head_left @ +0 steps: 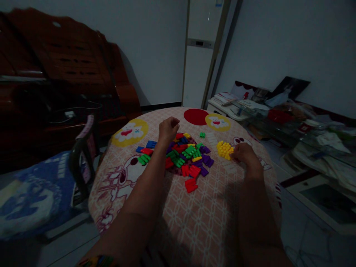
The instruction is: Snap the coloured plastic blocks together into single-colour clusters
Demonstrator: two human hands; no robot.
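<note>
On the desk [200,222], the yellow blocks [224,150] sit right of the mixed pile [191,152]. The right hand [244,154], nearly closed at their edge, should press lightly; the left hand [168,130] is half-curled by the pile, and whether either grips anything is unclear.

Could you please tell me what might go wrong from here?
The right hand is at the edge of the yellow blocks, so a nudge could shift them.
Coloured blocks lie on both sides of the left forearm; a low sweep might scatter some.
The light is dim, so blue and purple pieces may be confused.
</note>
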